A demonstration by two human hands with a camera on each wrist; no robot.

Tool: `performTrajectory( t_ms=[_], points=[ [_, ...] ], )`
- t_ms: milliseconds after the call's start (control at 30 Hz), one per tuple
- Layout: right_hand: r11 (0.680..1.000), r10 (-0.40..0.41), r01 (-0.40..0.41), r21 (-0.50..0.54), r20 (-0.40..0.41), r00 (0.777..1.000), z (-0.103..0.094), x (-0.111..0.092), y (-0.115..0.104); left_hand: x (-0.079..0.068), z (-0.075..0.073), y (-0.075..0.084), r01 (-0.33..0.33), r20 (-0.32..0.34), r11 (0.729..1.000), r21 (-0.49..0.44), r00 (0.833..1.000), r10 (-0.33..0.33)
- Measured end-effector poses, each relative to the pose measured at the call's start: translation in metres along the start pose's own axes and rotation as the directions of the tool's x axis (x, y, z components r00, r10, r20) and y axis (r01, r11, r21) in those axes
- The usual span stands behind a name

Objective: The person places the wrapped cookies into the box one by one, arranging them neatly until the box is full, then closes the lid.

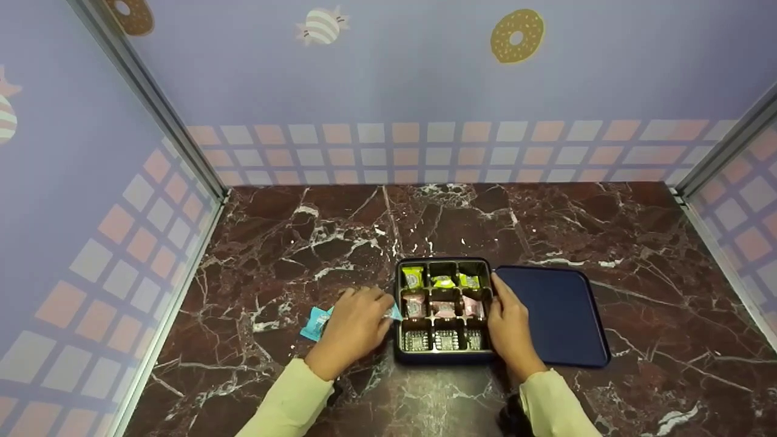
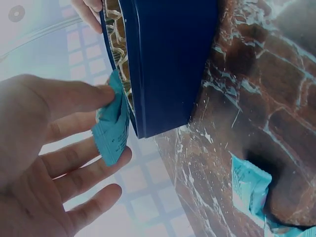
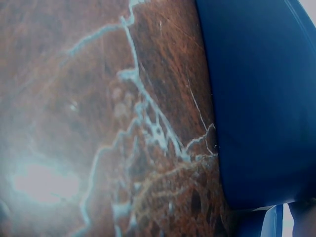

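My left hand [image 1: 358, 318] pinches a blue-wrapped candy [image 2: 114, 121] between thumb and fingers, beside the left wall of a navy box [image 1: 446, 358]. Inside the box is a divided tray: yellow-green candies [image 1: 413, 278] fill the back row and pink candies [image 1: 444, 309] the middle one. The front compartments show a ribbed, silvery surface [image 1: 446, 340]. Along the box's right side rests my right hand [image 1: 508, 325], its fingers fairly straight and its thumb near the rim. More blue candies [image 2: 249, 187] lie on the table left of the box, partly hidden by my left hand in the head view.
A flat navy lid [image 1: 552, 315] lies on the dark red marble-patterned table [image 1: 328, 243], right of the box and close to my right hand. Lilac patterned panels [image 1: 394, 73] enclose the table at the back and both sides.
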State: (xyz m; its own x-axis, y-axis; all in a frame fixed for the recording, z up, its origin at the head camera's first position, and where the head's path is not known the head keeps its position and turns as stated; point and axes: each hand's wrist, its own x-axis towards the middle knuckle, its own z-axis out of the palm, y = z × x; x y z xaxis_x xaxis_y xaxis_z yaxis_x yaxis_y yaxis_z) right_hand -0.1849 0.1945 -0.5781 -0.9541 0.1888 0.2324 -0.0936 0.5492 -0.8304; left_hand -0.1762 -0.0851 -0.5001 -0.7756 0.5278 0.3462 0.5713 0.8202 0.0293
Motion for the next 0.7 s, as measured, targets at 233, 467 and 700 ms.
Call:
performTrajectory(
  t_ms=[233, 467, 700],
  points=[
    [1.000, 0.002, -0.002, -0.010, 0.007, 1.000, 0.000, 0.000, 0.001, 0.001, 0.000, 0.005, -0.053, 0.063, 0.997, -0.062, 0.996, 0.057],
    [0.999, -0.034, 0.033, -0.012, -0.028, 0.999, 0.002, -0.001, 0.002, 0.002, 0.003, 0.013, -0.118, 0.105, 0.989, -0.084, 0.986, 0.127],
    [0.999, -0.041, 0.041, -0.020, -0.028, 0.999, 0.001, 0.001, 0.001, 0.003, 0.007, 0.019, -0.143, 0.127, 0.986, -0.086, 0.980, 0.153]
  ],
)
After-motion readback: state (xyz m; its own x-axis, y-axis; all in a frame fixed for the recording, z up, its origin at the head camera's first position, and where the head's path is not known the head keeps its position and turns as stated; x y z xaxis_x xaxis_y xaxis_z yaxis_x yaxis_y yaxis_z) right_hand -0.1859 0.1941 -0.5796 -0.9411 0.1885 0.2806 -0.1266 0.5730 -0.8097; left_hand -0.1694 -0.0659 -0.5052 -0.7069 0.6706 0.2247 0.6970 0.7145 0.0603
